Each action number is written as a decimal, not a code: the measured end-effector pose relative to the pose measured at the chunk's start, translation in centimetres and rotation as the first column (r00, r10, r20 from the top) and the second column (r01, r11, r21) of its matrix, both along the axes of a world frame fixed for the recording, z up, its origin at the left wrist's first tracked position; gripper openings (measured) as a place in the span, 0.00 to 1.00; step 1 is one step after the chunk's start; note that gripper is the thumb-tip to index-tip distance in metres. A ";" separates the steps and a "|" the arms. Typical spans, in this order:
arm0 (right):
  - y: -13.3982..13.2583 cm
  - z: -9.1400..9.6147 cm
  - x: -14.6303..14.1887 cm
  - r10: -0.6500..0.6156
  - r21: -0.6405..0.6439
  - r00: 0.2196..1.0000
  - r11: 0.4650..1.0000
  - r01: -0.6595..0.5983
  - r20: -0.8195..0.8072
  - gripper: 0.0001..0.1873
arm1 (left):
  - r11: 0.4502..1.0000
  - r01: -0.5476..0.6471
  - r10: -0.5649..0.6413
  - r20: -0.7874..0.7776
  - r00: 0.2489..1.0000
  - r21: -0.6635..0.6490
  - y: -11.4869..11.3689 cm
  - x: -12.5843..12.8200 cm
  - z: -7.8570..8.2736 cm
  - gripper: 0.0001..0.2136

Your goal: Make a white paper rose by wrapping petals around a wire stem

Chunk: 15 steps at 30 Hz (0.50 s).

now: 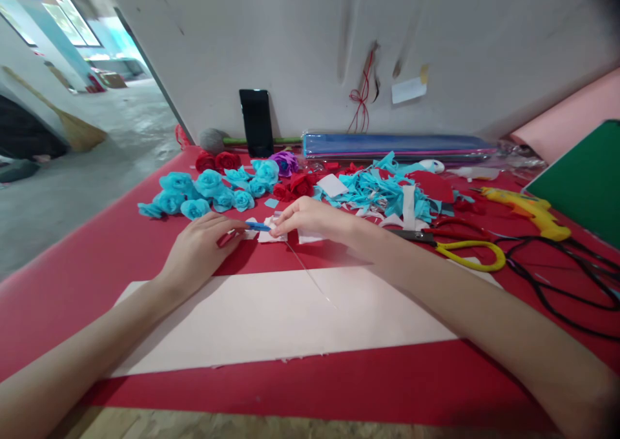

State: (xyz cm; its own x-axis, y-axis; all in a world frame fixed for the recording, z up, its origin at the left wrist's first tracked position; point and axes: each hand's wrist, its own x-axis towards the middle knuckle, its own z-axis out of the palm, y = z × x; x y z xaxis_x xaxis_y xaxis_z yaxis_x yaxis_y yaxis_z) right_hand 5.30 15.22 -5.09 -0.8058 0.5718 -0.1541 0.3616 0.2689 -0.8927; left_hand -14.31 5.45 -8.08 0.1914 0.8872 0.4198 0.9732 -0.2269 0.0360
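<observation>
Your left hand [203, 248] rests on the red table [97, 265] with its fingers curled together, pinching a short blue stick [258, 226]. The stick lies almost flat with its long axis running left to right. Its free end points at your right hand [310, 219], and its other end is hidden in your fingers, so you cannot tell what kind of tool it is.

Your right hand is nearly closed, its fingertips pressed down on a small white paper piece [270, 234] that lies just beyond the far edge of the pale sheet [271, 323]. The tip of the stick touches or almost touches that piece. A thin wire [312, 277] runs from under the piece towards you and to the right, slanting across the pale sheet.

Blue paper roses [203, 190] sit in a cluster just behind your left hand, with red roses [295, 186] beside them. A heap of blue scraps [382, 190] lies behind your right wrist, the yellow-handled scissors [465, 252] lie right of your forearm, and a yellow glue gun [527, 210] is farther right.
</observation>
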 end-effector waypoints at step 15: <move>0.0 0.1 0.0 0.039 0.011 0.998 0.999 -0.040 0.055 0.12 | 0.991 0.038 -0.028 -0.078 0.997 0.126 0.1 -0.1 -0.1 0.11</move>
State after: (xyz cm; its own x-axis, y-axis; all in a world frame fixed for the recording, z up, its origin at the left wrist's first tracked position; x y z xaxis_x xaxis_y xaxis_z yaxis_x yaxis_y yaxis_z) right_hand 5.28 15.25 -4.95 -0.8182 0.5418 -0.1923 0.3991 0.2944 -0.8684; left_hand -14.40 5.58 -8.17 0.2552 0.8201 0.5122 0.9640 -0.2569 -0.0689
